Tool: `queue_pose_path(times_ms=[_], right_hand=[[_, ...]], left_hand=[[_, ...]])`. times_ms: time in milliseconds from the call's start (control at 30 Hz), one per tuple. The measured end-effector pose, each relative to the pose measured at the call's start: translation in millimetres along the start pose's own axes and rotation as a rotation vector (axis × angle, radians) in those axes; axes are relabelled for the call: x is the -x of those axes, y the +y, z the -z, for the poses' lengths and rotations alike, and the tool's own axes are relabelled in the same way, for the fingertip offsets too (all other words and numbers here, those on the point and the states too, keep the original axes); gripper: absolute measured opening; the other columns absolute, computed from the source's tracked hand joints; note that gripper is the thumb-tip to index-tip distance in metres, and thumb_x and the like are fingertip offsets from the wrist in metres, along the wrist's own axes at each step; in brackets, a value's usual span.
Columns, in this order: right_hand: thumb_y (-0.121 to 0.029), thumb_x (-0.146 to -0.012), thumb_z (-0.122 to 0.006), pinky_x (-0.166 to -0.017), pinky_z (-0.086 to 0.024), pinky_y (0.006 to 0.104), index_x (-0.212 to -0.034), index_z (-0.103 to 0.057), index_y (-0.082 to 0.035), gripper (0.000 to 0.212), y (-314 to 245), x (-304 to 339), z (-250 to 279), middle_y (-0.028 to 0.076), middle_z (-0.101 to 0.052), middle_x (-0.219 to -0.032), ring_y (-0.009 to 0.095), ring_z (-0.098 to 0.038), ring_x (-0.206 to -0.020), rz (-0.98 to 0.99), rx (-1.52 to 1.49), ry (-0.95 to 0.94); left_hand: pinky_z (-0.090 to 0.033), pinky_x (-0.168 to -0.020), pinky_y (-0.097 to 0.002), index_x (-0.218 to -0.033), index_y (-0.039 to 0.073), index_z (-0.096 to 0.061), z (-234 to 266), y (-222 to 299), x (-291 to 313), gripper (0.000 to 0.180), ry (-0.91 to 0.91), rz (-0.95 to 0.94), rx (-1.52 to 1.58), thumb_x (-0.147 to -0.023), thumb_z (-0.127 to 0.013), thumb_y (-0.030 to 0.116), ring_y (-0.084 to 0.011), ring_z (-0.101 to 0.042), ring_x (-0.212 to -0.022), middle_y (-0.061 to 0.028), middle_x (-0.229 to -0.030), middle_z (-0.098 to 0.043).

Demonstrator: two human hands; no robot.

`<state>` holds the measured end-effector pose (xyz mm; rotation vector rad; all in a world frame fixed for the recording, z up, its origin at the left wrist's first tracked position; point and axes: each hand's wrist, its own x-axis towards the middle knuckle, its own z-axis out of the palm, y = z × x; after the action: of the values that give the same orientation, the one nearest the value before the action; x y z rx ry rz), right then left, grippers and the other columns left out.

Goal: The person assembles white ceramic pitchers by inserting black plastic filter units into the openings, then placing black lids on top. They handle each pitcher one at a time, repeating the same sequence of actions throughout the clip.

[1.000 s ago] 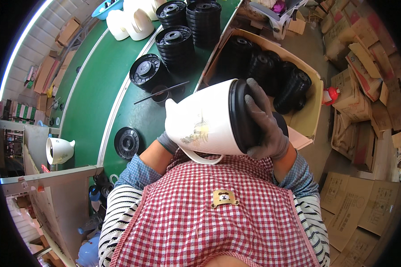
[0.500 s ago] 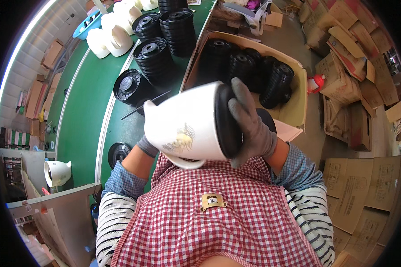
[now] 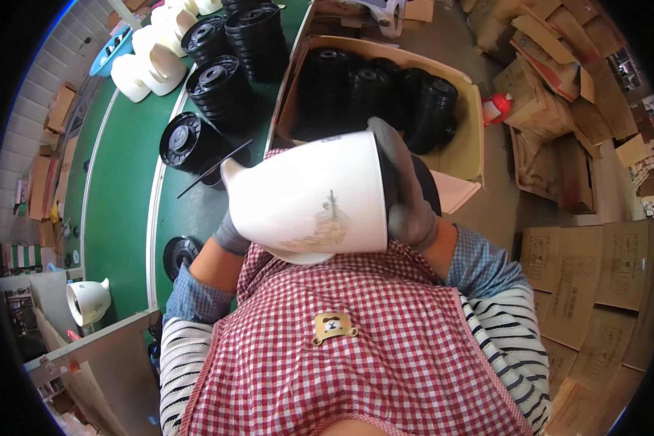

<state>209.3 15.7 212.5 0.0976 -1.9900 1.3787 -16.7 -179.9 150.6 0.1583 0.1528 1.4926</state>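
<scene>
A glossy white kettle shell (image 3: 298,189) with a feather print lies on its side before my chest. Its pouring lip points left, and part of the handle shows along its underside. My left hand (image 3: 232,235), in a grey glove, supports it from the lip end, its fingers hidden behind the shell. At the wide right end, my gloved right hand (image 3: 413,200) is curled around a black round base (image 3: 389,178), pressed against the shell's rim. Most of that base is hidden by the shell and my hand.
Stacks of black discs (image 3: 214,80) stand on the green bench (image 3: 120,211), with more white shells (image 3: 149,65) behind. A carton (image 3: 479,145) of black parts is at the far right. One white shell (image 3: 89,301) sits left, near a loose black disc (image 3: 181,254).
The shell has turned about its length, bringing the feather print more fully into view. The black base shows less now, with the rim closer against it. My view has shifted slightly right.
</scene>
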Motion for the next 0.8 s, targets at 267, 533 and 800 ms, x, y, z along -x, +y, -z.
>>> queue_pose_path(times_ms=[267,533,800], right_hand=[[-0.059,-0.087,-0.064,-0.124,-0.015,0.0527,-0.162,-0.018,-0.010,0.101,-22.9,-8.8,7.9,0.023,-0.013,-0.167,0.040,-0.016,-0.154,0.158,0.162,-0.151],[-0.049,-0.097,-0.061,-0.119,-0.033,0.0437,-0.163,-0.016,-0.014,0.087,-5.3,12.1,-15.6,0.017,-0.033,-0.160,0.030,-0.035,-0.146,-0.376,-0.600,0.153],[-0.048,-0.104,-0.049,-0.113,-0.040,0.0384,-0.156,-0.035,-0.010,0.066,24.5,18.0,34.0,0.017,-0.049,-0.149,0.026,-0.047,-0.139,-0.225,-0.036,0.189]], left_hand=[[-0.038,-0.111,-0.0595,-0.156,0.006,-0.035,14.8,5.9,11.2,0.109,0.075,-0.090,0.148,-0.084,-0.036,0.089,-0.0439,-0.046,-0.137,-0.0181,-0.156,-0.043],[-0.048,-0.103,-0.0488,-0.141,0.000,-0.048,-12.6,33.0,13.0,0.081,0.289,-0.470,-1.021,-0.089,-0.063,0.061,-0.0288,-0.061,-0.118,-0.0179,-0.135,-0.059],[-0.057,-0.078,-0.0400,-0.102,0.000,-0.072,-129.8,27.9,-92.1,0.030,0.509,-0.050,-2.238,-0.086,-0.070,0.025,-0.0272,-0.072,-0.080,-0.0163,-0.087,-0.072]])
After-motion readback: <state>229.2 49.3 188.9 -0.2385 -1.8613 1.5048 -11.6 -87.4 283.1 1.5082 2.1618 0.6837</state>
